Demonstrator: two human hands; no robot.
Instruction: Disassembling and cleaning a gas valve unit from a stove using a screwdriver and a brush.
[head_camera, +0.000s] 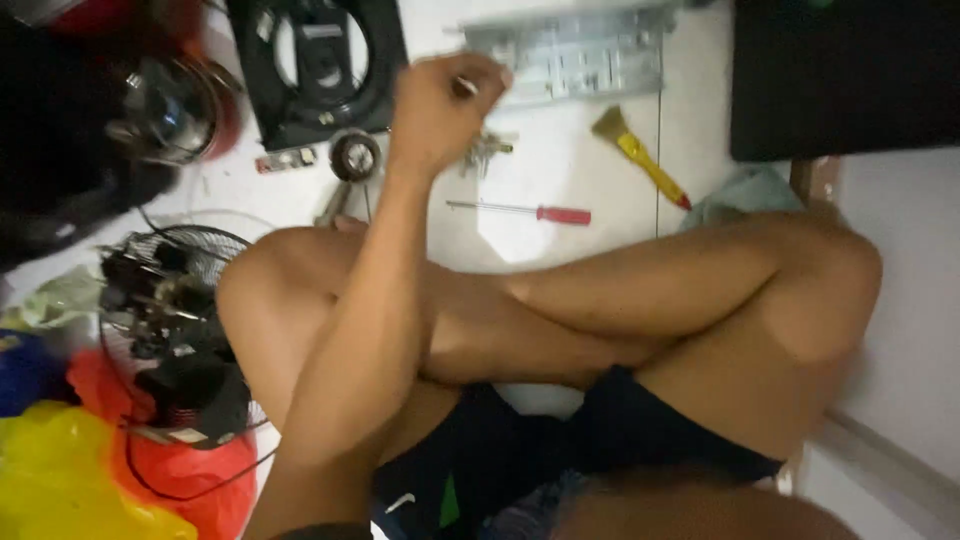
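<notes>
Head view. A person sits cross-legged on the white floor, and one arm reaches forward over the knees. By its position it appears to be the left arm. The left hand is clenched, its fingers curled around a small pale part that shows only at the thumb; motion blur hides what kind of part it is. The fist is raised clear of the floor, so the part is carried and not resting on anything. The right hand is out of view.

Just beyond the fingers lies a flat grey metal plate with punched slots. Just below them sits a loose cluster of small metal pieces, set within reach of the raised fist. Further toward the knees lies a red-handled screwdriver, and to the right of the fingers a yellow-handled brush, both laid flat beside the work. To the left of the fingers stand a black square fan housing and, nearer, a round motor part. Well to the left, beside the thigh, a wire fan guard holds dark pieces, next to red and yellow plastic bags.
</notes>
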